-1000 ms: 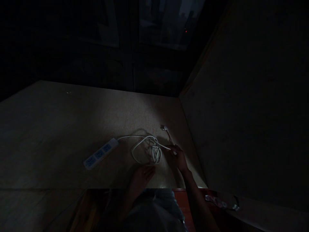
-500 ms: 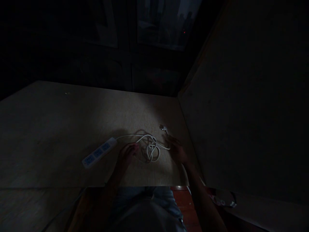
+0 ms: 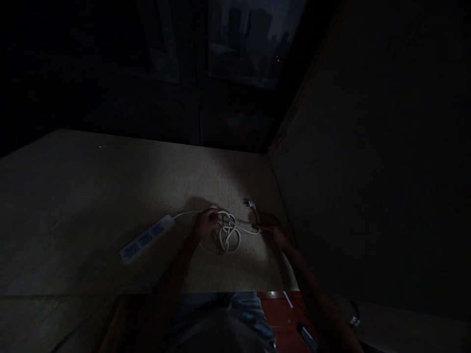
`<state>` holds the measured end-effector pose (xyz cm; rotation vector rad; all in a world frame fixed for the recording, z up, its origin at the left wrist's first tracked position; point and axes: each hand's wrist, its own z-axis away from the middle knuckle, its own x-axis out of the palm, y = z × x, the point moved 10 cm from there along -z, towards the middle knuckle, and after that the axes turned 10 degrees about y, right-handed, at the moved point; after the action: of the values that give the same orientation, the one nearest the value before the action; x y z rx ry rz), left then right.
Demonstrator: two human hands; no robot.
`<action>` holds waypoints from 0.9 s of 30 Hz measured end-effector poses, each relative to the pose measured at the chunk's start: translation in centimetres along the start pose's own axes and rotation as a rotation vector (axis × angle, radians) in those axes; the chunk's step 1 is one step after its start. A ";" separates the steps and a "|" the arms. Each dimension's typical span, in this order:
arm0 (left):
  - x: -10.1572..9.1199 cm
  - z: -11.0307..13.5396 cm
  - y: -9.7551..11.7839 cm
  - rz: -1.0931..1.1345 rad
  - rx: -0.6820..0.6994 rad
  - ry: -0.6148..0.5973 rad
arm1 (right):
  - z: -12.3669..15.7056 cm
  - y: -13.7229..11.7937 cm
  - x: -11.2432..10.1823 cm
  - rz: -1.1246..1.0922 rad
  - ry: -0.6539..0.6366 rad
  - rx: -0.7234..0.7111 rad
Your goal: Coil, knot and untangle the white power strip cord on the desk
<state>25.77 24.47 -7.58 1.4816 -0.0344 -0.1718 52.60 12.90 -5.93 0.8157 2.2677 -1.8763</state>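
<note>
The scene is very dark. A white power strip (image 3: 146,239) lies on a pale tabletop (image 3: 91,196), its white cord (image 3: 228,234) looped in a loose tangle to the right. My left hand (image 3: 205,223) rests on the top left of the loops, fingers curled round the cord. My right hand (image 3: 268,227) pinches the cord near its plug end (image 3: 250,204), just right of the loops.
A tall flat panel (image 3: 368,171) rises along the table's right edge. Behind the table is a dark window (image 3: 250,44) with city buildings. Below the table's front edge lie a reddish floor (image 3: 283,314) and small objects (image 3: 305,336).
My left hand moved from the table's near edge up onto the cord loops and closed on them. The right hand kept hold near the plug end; the loops drew tighter.
</note>
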 end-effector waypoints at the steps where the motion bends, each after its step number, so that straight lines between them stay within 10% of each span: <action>1: -0.2 0.1 -0.1 0.016 -0.019 0.002 | 0.4 -0.6 -0.3 0.003 0.005 -0.015; 11: -1.8 3.8 -0.3 0.312 -0.269 0.118 | 2.5 -9.7 -2.6 -0.072 0.106 0.031; 16: -0.8 5.6 0.1 0.446 -0.286 0.200 | 3.1 -13.0 2.1 -0.229 -0.011 0.191; 22: 0.1 7.1 1.9 0.518 -0.250 0.195 | 5.5 -9.9 8.6 -0.387 0.000 0.527; 27: 1.1 8.9 2.9 0.447 -0.229 0.091 | 5.3 -9.6 10.9 -0.467 0.087 0.498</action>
<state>25.97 15.78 -4.02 1.2186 -0.2620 0.2468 37.58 10.64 -3.02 0.4272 2.2051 -2.7317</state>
